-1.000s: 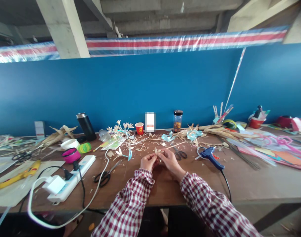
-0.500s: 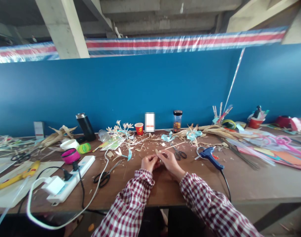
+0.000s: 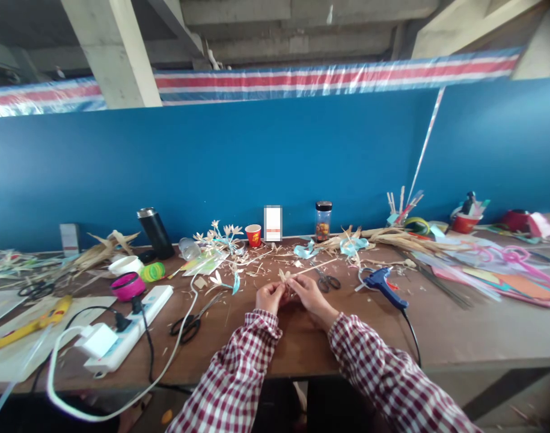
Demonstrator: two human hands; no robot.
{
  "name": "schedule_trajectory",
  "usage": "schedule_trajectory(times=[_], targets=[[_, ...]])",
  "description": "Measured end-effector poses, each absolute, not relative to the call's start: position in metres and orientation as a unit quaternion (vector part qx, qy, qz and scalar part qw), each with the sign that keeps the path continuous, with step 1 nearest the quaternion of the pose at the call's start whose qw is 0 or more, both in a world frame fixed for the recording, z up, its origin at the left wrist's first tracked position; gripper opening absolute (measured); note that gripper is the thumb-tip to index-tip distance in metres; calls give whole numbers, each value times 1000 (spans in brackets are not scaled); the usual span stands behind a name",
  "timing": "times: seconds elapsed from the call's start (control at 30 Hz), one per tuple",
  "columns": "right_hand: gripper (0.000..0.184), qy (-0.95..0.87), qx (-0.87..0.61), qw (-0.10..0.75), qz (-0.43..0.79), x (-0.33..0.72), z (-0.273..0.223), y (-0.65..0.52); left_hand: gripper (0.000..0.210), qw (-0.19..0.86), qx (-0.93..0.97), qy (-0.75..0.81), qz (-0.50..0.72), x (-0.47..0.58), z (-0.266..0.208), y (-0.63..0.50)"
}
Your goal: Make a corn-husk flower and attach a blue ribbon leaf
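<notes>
Over the middle of the table my left hand [image 3: 269,297] and my right hand [image 3: 309,293] meet, fingertips pinched together. Between them is a small pale corn husk piece [image 3: 284,275], its petal-like tips showing above my fingers. A thin pale stick [image 3: 317,266] runs from my right fingers up to the right; its lower end is hidden. Just beyond my right hand lie small scissors [image 3: 329,282]. Larger black-handled scissors [image 3: 187,328] lie left of my left hand, near a loose husk flower [image 3: 234,282] with a light-blue wrapped stem.
A blue glue gun [image 3: 385,285] lies to the right, its cord over the table edge. At left are a power strip [image 3: 155,296] with plugs and a yellow glue gun [image 3: 40,322]. A red paper cup [image 3: 253,236], a jar [image 3: 323,224] and a black flask [image 3: 155,231] stand along the back.
The husk piece has risen slightly above my fingertips and shows more of its petal-like tips. My fingers have shifted a little around it; the rest stays in place.
</notes>
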State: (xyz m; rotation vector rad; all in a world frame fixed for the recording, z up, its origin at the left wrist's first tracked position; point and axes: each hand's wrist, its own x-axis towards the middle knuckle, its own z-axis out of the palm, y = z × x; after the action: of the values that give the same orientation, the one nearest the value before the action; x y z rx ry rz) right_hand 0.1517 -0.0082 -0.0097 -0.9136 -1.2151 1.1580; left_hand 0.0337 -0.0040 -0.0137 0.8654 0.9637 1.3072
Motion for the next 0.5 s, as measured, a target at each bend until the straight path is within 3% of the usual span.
schedule_trajectory(times=[0.5], targets=[[32, -515, -410, 590, 468, 150, -7, -11, 19, 584, 391, 423, 572, 35, -11, -6]])
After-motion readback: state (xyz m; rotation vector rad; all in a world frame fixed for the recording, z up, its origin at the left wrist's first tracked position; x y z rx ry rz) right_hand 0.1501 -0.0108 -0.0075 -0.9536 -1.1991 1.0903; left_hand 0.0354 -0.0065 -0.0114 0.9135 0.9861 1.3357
